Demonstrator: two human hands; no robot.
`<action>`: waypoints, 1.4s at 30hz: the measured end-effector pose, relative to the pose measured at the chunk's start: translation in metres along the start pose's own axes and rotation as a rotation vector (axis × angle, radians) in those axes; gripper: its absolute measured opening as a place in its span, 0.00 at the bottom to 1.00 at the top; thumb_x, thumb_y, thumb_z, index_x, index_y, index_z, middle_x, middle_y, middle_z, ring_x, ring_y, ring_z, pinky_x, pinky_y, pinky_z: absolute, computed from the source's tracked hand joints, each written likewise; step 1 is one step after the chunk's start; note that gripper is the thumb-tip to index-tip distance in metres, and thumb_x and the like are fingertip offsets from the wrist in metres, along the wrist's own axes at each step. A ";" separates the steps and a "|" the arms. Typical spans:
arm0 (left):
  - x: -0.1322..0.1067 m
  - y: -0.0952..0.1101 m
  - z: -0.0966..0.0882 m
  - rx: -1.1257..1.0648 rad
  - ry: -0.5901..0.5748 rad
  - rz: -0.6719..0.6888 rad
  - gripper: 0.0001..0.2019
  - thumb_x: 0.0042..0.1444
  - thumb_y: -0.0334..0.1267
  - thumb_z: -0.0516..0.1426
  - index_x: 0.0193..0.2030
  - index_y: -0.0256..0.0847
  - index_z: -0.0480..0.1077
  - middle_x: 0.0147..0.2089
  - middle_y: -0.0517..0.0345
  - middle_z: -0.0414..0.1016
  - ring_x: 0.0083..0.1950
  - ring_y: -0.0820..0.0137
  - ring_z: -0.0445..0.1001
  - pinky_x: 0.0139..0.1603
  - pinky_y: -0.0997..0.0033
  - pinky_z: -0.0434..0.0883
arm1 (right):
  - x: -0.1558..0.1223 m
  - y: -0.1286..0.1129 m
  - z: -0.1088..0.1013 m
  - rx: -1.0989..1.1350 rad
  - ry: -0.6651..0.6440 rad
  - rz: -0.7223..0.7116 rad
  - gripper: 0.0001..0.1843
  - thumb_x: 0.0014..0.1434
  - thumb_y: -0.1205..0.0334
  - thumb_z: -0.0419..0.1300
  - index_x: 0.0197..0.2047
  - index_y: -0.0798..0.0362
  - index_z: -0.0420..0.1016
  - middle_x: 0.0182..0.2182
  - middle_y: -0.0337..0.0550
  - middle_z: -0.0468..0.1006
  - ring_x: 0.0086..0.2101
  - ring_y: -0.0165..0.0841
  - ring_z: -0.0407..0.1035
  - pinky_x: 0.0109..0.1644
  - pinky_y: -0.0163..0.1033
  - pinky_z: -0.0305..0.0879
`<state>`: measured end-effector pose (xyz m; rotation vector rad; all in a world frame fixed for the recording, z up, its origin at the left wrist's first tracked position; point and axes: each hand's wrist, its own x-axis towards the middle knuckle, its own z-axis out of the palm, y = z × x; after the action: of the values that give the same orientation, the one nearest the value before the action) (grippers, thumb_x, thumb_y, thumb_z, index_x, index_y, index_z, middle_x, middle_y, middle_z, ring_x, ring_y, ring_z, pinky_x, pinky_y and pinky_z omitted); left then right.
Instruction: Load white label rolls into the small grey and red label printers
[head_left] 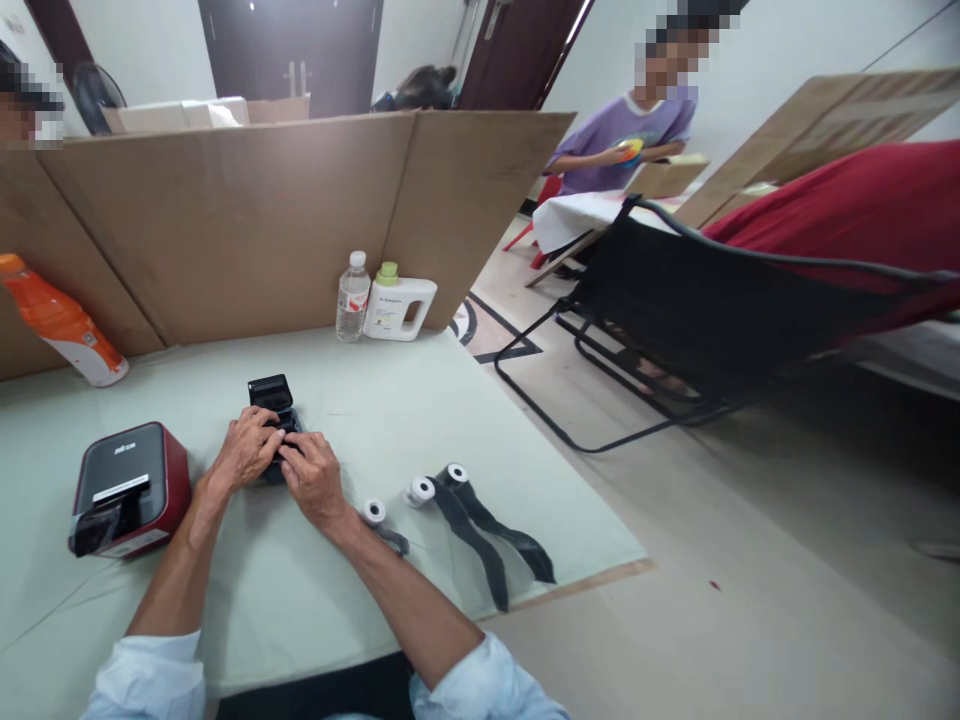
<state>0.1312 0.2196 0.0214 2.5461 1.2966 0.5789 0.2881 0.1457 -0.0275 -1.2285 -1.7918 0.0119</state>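
Faces a double door [330,45] at eleven o'clock, dark and glinting near its top, and a brown door [517,50] at twelve. Shows white walls [802,35] at two. Carries a cardboard screen [285,200] at ten, along the far edge of a green-clothed bench [247,640], with a fan [96,98] behind. Holds a red seat [551,187] and white-covered table [566,222] toward one, a black folding chair [660,290] toward three. Floored in pale, faintly glossy grey [787,520] at four.

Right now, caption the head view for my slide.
Left hand and right hand at an open black device, between a red-sided machine and three rolls.
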 end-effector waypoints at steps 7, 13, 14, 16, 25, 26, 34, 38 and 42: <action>-0.003 0.005 0.002 -0.007 0.040 -0.015 0.19 0.69 0.41 0.51 0.34 0.46 0.82 0.53 0.51 0.81 0.60 0.54 0.70 0.63 0.49 0.70 | -0.001 0.000 -0.001 -0.004 -0.018 0.019 0.12 0.64 0.73 0.62 0.46 0.49 0.83 0.48 0.48 0.82 0.48 0.42 0.70 0.55 0.49 0.69; -0.004 0.006 -0.001 -0.036 0.034 -0.038 0.18 0.68 0.41 0.52 0.35 0.47 0.83 0.54 0.51 0.81 0.61 0.52 0.70 0.62 0.48 0.70 | -0.001 0.001 -0.001 0.009 -0.030 0.020 0.13 0.65 0.72 0.61 0.47 0.49 0.83 0.48 0.49 0.82 0.49 0.42 0.70 0.56 0.49 0.69; -0.004 0.007 -0.001 -0.036 0.030 -0.036 0.18 0.68 0.41 0.52 0.36 0.47 0.83 0.54 0.51 0.81 0.61 0.52 0.69 0.62 0.48 0.70 | -0.002 0.001 -0.001 0.009 -0.032 0.022 0.13 0.65 0.72 0.61 0.47 0.49 0.83 0.48 0.49 0.82 0.49 0.42 0.70 0.56 0.49 0.69; -0.004 0.007 -0.002 -0.049 0.029 -0.036 0.16 0.68 0.41 0.53 0.40 0.48 0.83 0.54 0.51 0.81 0.61 0.52 0.69 0.62 0.48 0.70 | -0.002 0.001 0.000 0.006 -0.032 0.023 0.13 0.66 0.72 0.60 0.47 0.49 0.83 0.48 0.49 0.82 0.49 0.42 0.71 0.56 0.49 0.69; -0.003 0.006 0.000 -0.044 0.020 -0.060 0.16 0.68 0.43 0.53 0.43 0.49 0.83 0.54 0.52 0.82 0.61 0.51 0.69 0.61 0.47 0.69 | -0.002 0.003 0.002 0.010 -0.003 0.003 0.12 0.67 0.71 0.60 0.45 0.50 0.83 0.45 0.48 0.83 0.47 0.41 0.71 0.55 0.48 0.69; -0.003 0.007 0.001 -0.048 0.026 -0.054 0.16 0.69 0.42 0.52 0.43 0.49 0.83 0.53 0.52 0.82 0.60 0.52 0.69 0.61 0.48 0.69 | -0.002 0.003 0.002 0.014 -0.007 0.004 0.12 0.67 0.71 0.60 0.45 0.50 0.84 0.45 0.48 0.83 0.47 0.41 0.71 0.55 0.48 0.69; 0.000 -0.011 0.003 -0.060 0.420 -0.192 0.13 0.62 0.36 0.56 0.51 0.43 0.77 0.51 0.47 0.77 0.56 0.54 0.74 0.62 0.49 0.72 | -0.002 0.001 0.000 0.033 -0.018 0.009 0.13 0.66 0.72 0.60 0.48 0.50 0.84 0.47 0.48 0.82 0.47 0.42 0.71 0.55 0.49 0.70; 0.014 -0.035 0.008 -0.278 0.475 -0.375 0.26 0.57 0.40 0.60 0.64 0.41 0.70 0.60 0.43 0.75 0.57 0.53 0.76 0.59 0.49 0.76 | -0.002 0.001 -0.001 0.044 -0.011 0.007 0.14 0.66 0.73 0.61 0.49 0.50 0.84 0.47 0.49 0.82 0.47 0.42 0.71 0.55 0.48 0.70; 0.030 -0.043 0.014 -0.509 0.406 -0.426 0.31 0.55 0.43 0.61 0.66 0.37 0.68 0.59 0.40 0.77 0.57 0.54 0.78 0.58 0.50 0.77 | -0.002 0.001 -0.001 0.045 -0.021 0.000 0.14 0.65 0.73 0.62 0.49 0.50 0.83 0.47 0.48 0.82 0.48 0.42 0.72 0.55 0.48 0.70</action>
<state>0.1219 0.2688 0.0001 1.7328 1.5130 1.1853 0.2900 0.1441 -0.0287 -1.2005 -1.8000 0.0644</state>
